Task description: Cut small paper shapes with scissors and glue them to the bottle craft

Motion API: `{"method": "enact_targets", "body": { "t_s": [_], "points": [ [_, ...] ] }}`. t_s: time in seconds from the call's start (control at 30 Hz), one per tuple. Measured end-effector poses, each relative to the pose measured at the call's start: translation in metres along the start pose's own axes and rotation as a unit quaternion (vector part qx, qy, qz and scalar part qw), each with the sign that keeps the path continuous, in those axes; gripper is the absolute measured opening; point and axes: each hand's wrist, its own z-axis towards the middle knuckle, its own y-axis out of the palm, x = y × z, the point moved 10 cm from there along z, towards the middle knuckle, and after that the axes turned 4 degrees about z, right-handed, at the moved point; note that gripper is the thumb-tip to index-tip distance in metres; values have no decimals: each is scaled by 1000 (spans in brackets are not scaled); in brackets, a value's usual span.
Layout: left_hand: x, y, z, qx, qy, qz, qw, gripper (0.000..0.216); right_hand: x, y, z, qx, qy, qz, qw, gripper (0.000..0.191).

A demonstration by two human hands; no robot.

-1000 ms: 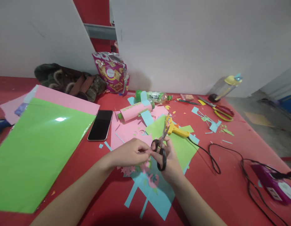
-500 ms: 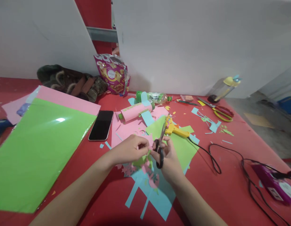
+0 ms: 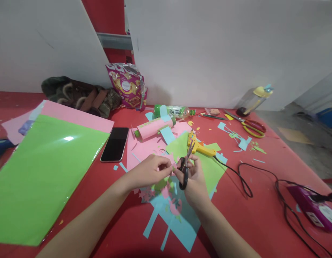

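Observation:
Black-handled scissors (image 3: 185,168) sit in my right hand (image 3: 194,181), their blades pointing up and away. The fingertips of my left hand (image 3: 155,168) pinch a tiny piece of paper (image 3: 173,168), pink and green as far as I can see, close to my right thumb. Under both hands lie pink, green and light blue cut-outs, among them a round pink piece (image 3: 176,206) on a light blue sheet (image 3: 182,225). Just beyond my right hand rests a yellow glue gun (image 3: 202,147) on a green sheet (image 3: 179,145).
A pink paper roll (image 3: 155,128) and a green-labelled bottle (image 3: 173,111) lie behind the hands. On the left are a phone (image 3: 114,144) and packed green paper (image 3: 47,172). To the right are yellow-and-red-handled scissors (image 3: 253,128), a black cord (image 3: 258,168) and a purple box (image 3: 313,208).
My right hand has turned the scissors slightly to the right, away from my left hand. The left fingertips have shifted a little right, still pinching the small piece.

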Motion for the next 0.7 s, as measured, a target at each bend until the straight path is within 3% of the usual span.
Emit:
{"method": "enact_targets", "body": {
  "t_s": [0.2,0.4,0.53,0.7],
  "points": [
    [5,-3,-1,24,17,14,999,26,1,0,-1,-4,-1,5,1000,41],
    [3,-23,-3,81,13,1,997,25,7,5,-1,-23,23,-1,999,37],
    [-1,-43,-7,131,-5,-42,990,23,21,18,-7,-85,93,-5,992,39],
    [0,-58,-14,172,-4,-77,982,22,27,36,-17,-185,118,16,976,38]
  ]
}}
